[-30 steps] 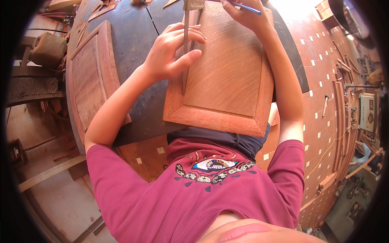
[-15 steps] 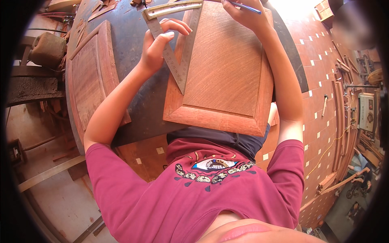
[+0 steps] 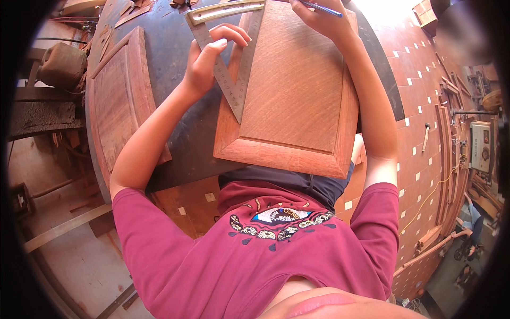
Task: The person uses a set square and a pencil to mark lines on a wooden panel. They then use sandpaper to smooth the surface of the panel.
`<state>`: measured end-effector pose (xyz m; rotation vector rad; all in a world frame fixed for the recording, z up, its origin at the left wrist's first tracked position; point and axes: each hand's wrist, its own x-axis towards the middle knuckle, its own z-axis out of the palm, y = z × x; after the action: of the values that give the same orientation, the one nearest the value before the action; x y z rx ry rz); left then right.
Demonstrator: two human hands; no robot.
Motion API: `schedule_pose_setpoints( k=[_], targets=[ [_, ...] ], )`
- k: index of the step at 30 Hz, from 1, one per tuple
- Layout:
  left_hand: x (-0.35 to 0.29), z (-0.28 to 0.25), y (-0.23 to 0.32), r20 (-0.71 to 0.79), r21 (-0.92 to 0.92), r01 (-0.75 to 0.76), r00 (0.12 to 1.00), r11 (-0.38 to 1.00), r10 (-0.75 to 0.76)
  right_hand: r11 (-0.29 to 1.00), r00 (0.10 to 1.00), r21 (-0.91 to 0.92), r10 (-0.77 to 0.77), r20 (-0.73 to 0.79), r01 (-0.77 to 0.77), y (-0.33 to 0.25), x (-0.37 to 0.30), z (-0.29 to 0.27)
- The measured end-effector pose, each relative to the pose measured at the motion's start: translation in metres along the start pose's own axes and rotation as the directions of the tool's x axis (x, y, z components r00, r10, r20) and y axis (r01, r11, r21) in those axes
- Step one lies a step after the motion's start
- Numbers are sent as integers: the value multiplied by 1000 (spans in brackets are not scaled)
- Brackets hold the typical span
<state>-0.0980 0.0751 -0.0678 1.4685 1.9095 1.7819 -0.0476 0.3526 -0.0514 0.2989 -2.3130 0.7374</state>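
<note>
Between left thumb [image 3: 215, 49] and fingers [image 3: 229, 32] runs the set square's side [image 3: 227, 89].

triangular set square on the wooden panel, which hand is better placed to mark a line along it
Right, probably: the right hand holds a blue pen or pencil at the wooden panel, while the left hand is occupied with the triangular set square.

Bright light [image 3: 382, 9] washes the reddish tiled floor [image 3: 410, 199] (small pale squares [image 3: 417, 176] dot it) beside the dark table [image 3: 175, 69].
</note>
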Motion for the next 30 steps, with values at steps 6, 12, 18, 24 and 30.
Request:
schedule_pose_setpoints(
  k=[6, 12, 18, 24, 30],
  targets=[
    [2, -2, -4, 25, -25, -8, 1000, 1000, 9, 999, 999, -24, -44, -13, 43, 1, 1, 0],
    [-2, -6, -8, 100, -82, 101, 991, 991, -93, 999, 999, -18, -50, -16, 49, 2, 0, 0],
    [-5, -5, -10, 77, -165, 169, 984, 972, -158, 998, 998, -17, -54, -25, 53, 2, 0, 2],
    [-9, 2, -1, 31, -247, 291, 956, 924, -293, 995, 994, 1, -99, -42, 99, 6, 2, 2],
    [-5, 5, -6, -49, -541, 356, 891, 762, -451, 996, 997, -37, -80, -10, 80, 5, 2, 1]
  ],
)
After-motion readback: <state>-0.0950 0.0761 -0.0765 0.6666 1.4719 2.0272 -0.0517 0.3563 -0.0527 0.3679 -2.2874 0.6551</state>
